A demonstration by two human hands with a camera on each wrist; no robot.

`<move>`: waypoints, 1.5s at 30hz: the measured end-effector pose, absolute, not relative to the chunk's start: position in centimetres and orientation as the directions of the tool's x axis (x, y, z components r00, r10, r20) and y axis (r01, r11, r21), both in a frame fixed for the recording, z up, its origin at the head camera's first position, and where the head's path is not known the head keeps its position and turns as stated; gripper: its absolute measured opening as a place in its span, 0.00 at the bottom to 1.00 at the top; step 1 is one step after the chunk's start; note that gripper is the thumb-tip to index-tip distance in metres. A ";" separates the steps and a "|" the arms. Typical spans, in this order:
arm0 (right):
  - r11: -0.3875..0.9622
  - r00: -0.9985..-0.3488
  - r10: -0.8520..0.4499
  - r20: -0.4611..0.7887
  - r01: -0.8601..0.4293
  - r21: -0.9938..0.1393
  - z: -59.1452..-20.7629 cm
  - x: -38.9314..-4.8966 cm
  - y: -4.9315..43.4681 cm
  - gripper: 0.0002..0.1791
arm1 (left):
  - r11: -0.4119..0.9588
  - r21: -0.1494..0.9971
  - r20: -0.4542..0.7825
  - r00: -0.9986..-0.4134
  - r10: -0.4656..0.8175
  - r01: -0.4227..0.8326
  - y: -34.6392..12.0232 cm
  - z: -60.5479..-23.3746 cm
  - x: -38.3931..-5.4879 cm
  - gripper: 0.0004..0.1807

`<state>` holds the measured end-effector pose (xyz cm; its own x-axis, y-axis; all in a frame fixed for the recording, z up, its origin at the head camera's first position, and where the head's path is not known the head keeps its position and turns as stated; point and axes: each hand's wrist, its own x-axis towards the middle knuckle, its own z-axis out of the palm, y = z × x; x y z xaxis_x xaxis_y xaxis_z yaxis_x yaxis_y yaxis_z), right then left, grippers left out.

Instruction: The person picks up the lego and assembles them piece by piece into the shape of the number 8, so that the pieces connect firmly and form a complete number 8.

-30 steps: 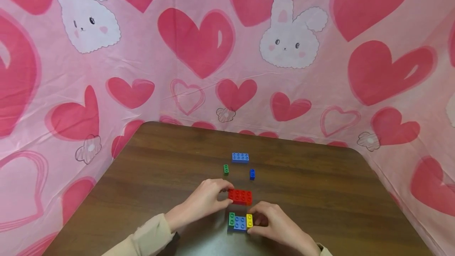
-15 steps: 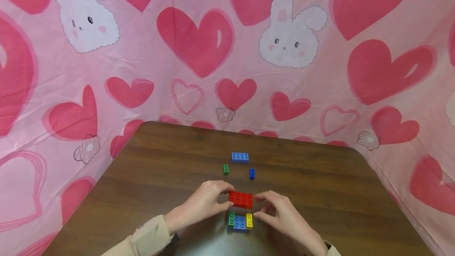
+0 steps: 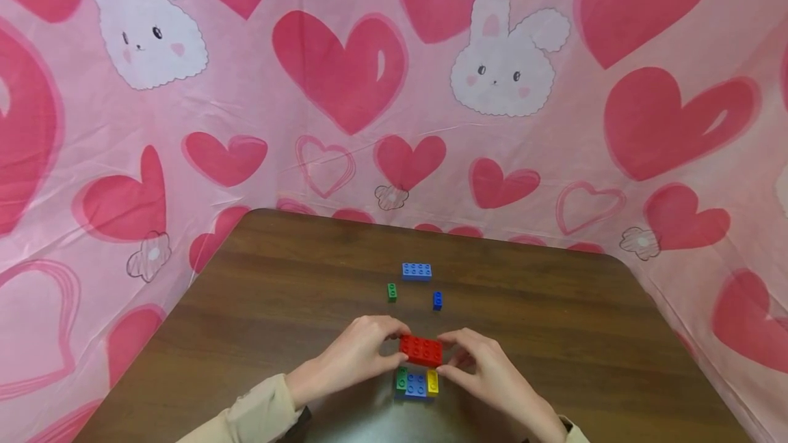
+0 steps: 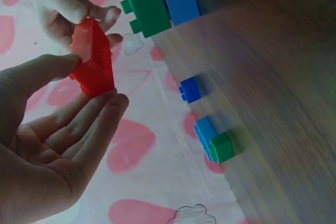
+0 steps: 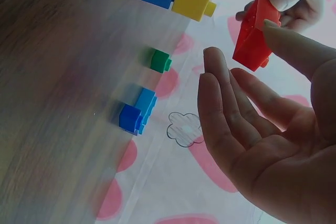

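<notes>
My left hand (image 3: 357, 351) pinches one end of a red eight-stud building brick (image 3: 421, 351), thumb on one side and fingers on the other, as the left wrist view shows. The brick is held up just behind a small stack, a light blue brick (image 3: 416, 385) bearing a green brick (image 3: 401, 379) at the left and a yellow brick (image 3: 432, 382) at the right. My right hand (image 3: 483, 364) is at the brick's other end. In the right wrist view its thumb (image 5: 286, 40) overlaps the red brick, while its fingers (image 5: 218, 98) are spread a little apart from it.
Farther back on the wooden table (image 3: 295, 265) lie a light blue eight-stud brick (image 3: 416, 272), a small green brick (image 3: 392, 292) and a small dark blue brick (image 3: 438, 301). A pink heart-print cloth (image 3: 345, 74) hangs behind the table.
My right hand has left the yellow brick on the stack and moved up to the red brick's right end. My left hand has brought the red brick slightly right and nearer the stack.
</notes>
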<state>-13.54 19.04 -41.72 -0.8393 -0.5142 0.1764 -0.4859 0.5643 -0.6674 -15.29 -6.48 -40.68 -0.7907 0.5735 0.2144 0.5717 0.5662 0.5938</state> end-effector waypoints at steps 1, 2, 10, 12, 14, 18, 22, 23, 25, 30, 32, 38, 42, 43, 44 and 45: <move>0.559 -0.836 -0.518 0.182 -0.492 -0.667 -41.7 -13.5 19.0 0.20 | 0.565 0.591 0.217 -0.788 0.576 0.575 -6.4 -40.7 -15.3 0.16; 0.554 -0.833 -0.522 0.186 -0.496 -0.668 -41.7 -13.5 19.0 0.19 | 0.566 0.588 0.218 -0.787 0.577 0.578 -6.4 -40.6 -15.3 0.16; 0.548 -0.829 -0.530 0.178 -0.495 -0.674 -41.7 -13.5 18.9 0.18 | 0.569 0.572 0.227 -0.780 0.583 0.592 -6.2 -40.6 -15.3 0.15; 0.553 -0.832 -0.529 0.168 -0.488 -0.675 -41.7 -13.5 18.9 0.18 | 0.567 0.579 0.218 -0.782 0.585 0.586 -6.2 -40.6 -15.3 0.15; 0.559 -0.835 -0.530 0.149 -0.477 -0.678 -41.6 -13.6 19.0 0.18 | 0.566 0.589 0.203 -0.784 0.587 0.577 -6.3 -40.7 -15.3 0.15; 0.571 -0.836 -0.536 0.118 -0.462 -0.678 -41.5 -13.6 19.1 0.19 | 0.569 0.601 0.171 -0.786 0.594 0.561 -6.3 -40.8 -15.2 0.15; 0.573 -0.830 -0.546 0.112 -0.468 -0.673 -41.6 -13.6 19.1 0.18 | 0.571 0.593 0.163 -0.779 0.605 0.568 -6.2 -40.9 -15.2 0.14; 0.574 -0.830 -0.547 0.109 -0.466 -0.673 -41.6 -13.6 19.1 0.18 | 0.572 0.589 0.163 -0.777 0.608 0.571 -6.2 -41.0 -15.2 0.14; 0.577 -0.831 -0.549 0.096 -0.459 -0.675 -41.7 -13.6 19.1 0.18 | 0.575 0.582 0.161 -0.774 0.612 0.576 -6.2 -41.0 -15.1 0.14; 0.598 -0.838 -0.545 0.036 -0.418 -0.684 -41.8 -13.5 19.1 0.18 | 0.580 0.575 0.148 -0.771 0.620 0.577 -6.2 -41.2 -14.9 0.14; 0.598 -0.836 -0.549 0.026 -0.414 -0.686 -41.9 -13.5 19.1 0.18 | 0.581 0.574 0.143 -0.769 0.623 0.577 -6.2 -41.3 -14.8 0.14; 0.565 -0.819 -0.572 0.052 -0.439 -0.699 -42.1 -13.3 19.2 0.18 | 0.576 0.561 0.152 -0.758 0.634 0.594 -6.2 -41.7 -14.6 0.13; 0.562 -0.818 -0.574 0.043 -0.431 -0.706 -42.2 -13.2 19.2 0.18 | 0.572 0.553 0.162 -0.752 0.639 0.606 -6.3 -41.8 -14.6 0.13; 0.563 -0.818 -0.574 0.040 -0.429 -0.706 -42.2 -13.2 19.2 0.18 | 0.571 0.551 0.164 -0.750 0.641 0.608 -6.3 -41.8 -14.5 0.13; 0.563 -0.817 -0.575 0.038 -0.429 -0.706 -42.3 -13.2 19.2 0.18 | 0.570 0.550 0.165 -0.749 0.642 0.610 -6.3 -41.9 -14.5 0.13; 0.562 -0.816 -0.577 0.038 -0.430 -0.706 -42.3 -13.2 19.2 0.18 | 0.569 0.549 0.166 -0.747 0.643 0.612 -6.3 -41.9 -14.5 0.13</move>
<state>-13.18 19.25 -42.27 -0.8161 -0.5767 0.0380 -0.4303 0.5624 -0.7060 -14.50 -6.28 -41.88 -0.7474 0.6432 0.1663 0.6120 0.5691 0.5492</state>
